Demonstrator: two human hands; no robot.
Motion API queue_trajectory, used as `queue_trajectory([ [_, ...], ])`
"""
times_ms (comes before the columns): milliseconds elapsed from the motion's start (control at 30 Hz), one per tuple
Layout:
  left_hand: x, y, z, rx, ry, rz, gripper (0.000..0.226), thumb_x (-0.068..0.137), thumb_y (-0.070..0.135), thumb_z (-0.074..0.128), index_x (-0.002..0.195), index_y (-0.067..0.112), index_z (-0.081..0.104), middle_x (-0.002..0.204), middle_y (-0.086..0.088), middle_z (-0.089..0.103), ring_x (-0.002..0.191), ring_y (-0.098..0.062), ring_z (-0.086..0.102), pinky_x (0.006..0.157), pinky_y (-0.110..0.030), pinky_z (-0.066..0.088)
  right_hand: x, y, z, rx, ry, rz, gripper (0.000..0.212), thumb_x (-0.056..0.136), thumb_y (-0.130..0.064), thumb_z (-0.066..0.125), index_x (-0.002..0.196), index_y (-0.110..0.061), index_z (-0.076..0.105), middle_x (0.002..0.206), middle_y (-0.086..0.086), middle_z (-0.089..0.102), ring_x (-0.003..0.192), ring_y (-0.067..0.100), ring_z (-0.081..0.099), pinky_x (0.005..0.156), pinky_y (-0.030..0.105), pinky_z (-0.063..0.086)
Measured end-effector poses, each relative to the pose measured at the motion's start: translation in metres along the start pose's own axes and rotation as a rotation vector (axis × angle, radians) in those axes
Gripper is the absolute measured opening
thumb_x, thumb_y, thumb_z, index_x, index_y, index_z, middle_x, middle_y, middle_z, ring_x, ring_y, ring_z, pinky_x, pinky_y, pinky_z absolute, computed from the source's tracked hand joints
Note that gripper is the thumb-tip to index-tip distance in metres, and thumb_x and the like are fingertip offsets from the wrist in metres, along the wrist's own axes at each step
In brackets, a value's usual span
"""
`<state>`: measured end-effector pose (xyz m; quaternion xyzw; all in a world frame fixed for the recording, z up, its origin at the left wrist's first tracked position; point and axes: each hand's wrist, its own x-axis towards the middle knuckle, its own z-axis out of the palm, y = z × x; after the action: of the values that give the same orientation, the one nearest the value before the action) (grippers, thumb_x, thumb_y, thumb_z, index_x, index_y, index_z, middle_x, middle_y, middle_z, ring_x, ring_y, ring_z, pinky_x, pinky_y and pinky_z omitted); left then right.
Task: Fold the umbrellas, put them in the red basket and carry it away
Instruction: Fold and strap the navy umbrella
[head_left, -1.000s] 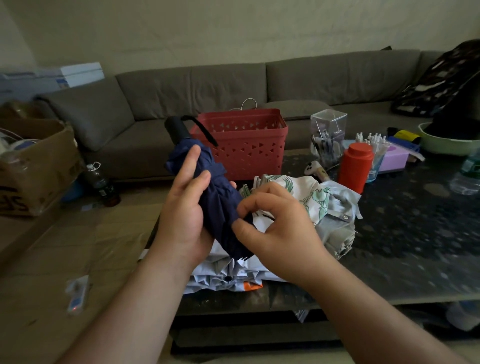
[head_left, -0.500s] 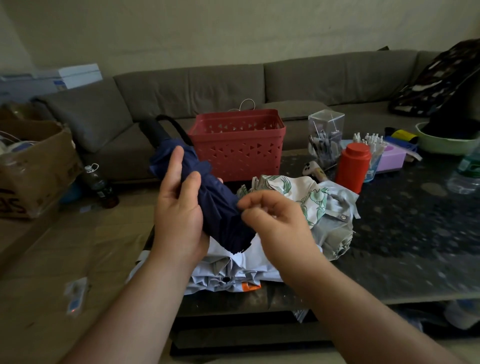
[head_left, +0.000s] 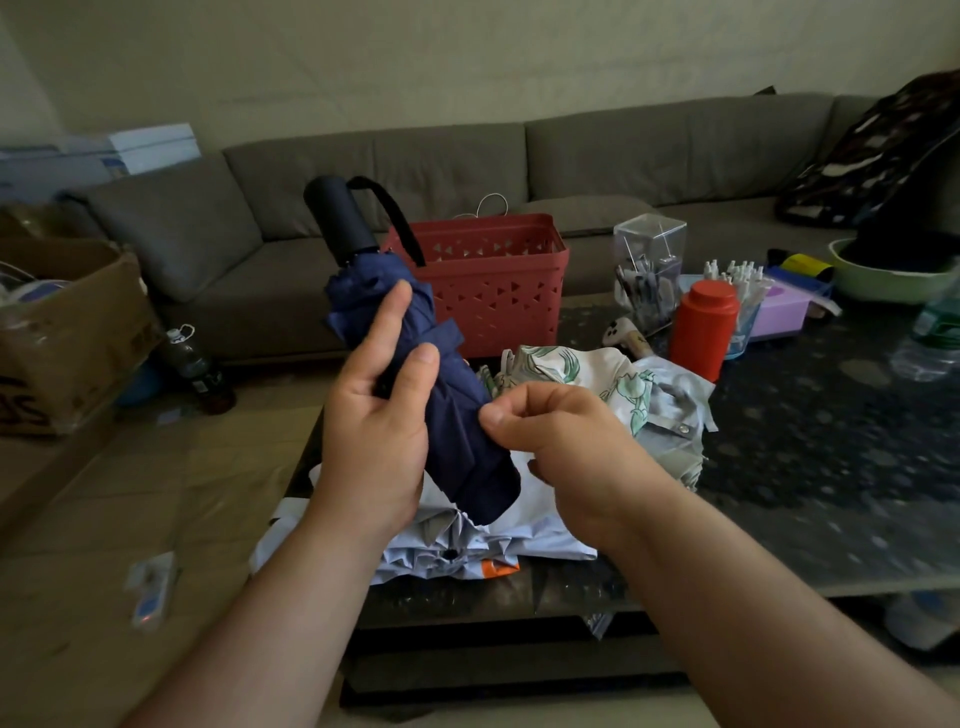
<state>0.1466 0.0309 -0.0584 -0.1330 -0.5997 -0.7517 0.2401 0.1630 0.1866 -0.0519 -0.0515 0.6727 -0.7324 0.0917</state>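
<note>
- Dim living room: a grey sofa (head_left: 519, 171) is seen behind a dark table (head_left: 831, 467) that's pretty cluttered.
- A red basket (head_left: 488, 280) is parked at the far edge of the table, nothing visible inside from this angle.
- The navy umbrella (head_left: 447, 415) is held up over the near edge of the table, tilted, black handle (head_left: 340, 215) at the top, canopy mostly bundled.
- It's gripped by the left hand (head_left: 379, 431), palm and fingers wrapped round the bundle, thumb and forefinger lying along it.
- The right hand (head_left: 561, 441) is curled, fingertips pinched at the fabric mid-bundle; looks like the strap is being pulled round, though that can't be told for sure.
- Two more umbrellas are left on the table: a leaf-print one (head_left: 597, 384) and a pale one (head_left: 467, 545), both still loose.
- So the first fold is probably being finished. Next, the wrap needs to be fastened tight, then the navy one gets dropped into the basket.
</note>
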Motion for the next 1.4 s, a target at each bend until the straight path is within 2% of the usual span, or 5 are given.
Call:
queue_trajectory([
  [367,-0.003,-0.002,-0.003,0.059,-0.035,0.005,0.052,0.095,0.025,0.073,0.133,0.059,0.063,0.154,0.011,0.057,0.145,-0.017,0.052,0.12,-0.053,0.042,0.001,0.004,0.004,-0.064,0.017,-0.078,0.035,0.103,-0.03,0.067,0.09,0.002,0.069,0.075,0.005,0.065,0.067,0.011,0.057,0.068,0.026,0.046],
  [667,-0.009,0.004,0.004,0.001,-0.052,-0.054,0.068,0.07,0.012,0.081,0.124,0.051,0.067,0.128,0.021,0.073,0.121,-0.011,0.07,0.096,-0.031,0.059,0.006,0.016,0.007,-0.63,0.242,-0.338,0.033,0.102,-0.034,0.063,0.071,-0.037,0.053,0.089,-0.009,0.052,0.091,0.02,0.055,0.082,0.042,0.045],
  [933,-0.006,0.006,0.002,-0.164,-0.039,-0.157,0.069,0.079,0.005,0.081,0.125,0.055,0.07,0.145,-0.013,0.064,0.125,-0.045,0.065,0.1,-0.052,0.059,0.011,0.015,0.001,-0.261,0.203,-0.198,0.031,0.102,-0.029,0.066,0.075,-0.013,0.064,0.064,-0.009,0.051,0.056,0.007,0.043,0.063,0.03,0.038],
  [1267,0.001,0.009,-0.007,-0.24,-0.025,-0.203,0.069,0.081,0.005,0.07,0.132,0.051,0.063,0.138,-0.009,0.069,0.104,-0.033,0.076,0.081,-0.04,0.063,0.005,0.014,0.005,-0.105,0.043,-0.158,0.054,0.074,-0.062,0.077,0.1,-0.015,0.066,0.082,0.001,0.056,0.073,0.012,0.053,0.071,0.032,0.046],
  [1400,-0.001,0.009,-0.005,-0.234,-0.025,-0.218,0.068,0.079,0.004,0.069,0.128,0.051,0.066,0.139,-0.006,0.068,0.11,-0.035,0.074,0.085,-0.043,0.063,0.004,0.017,0.008,-0.185,0.033,-0.129,0.036,0.085,-0.039,0.087,0.094,-0.009,0.068,0.078,0.002,0.057,0.068,0.014,0.052,0.066,0.032,0.046],
])
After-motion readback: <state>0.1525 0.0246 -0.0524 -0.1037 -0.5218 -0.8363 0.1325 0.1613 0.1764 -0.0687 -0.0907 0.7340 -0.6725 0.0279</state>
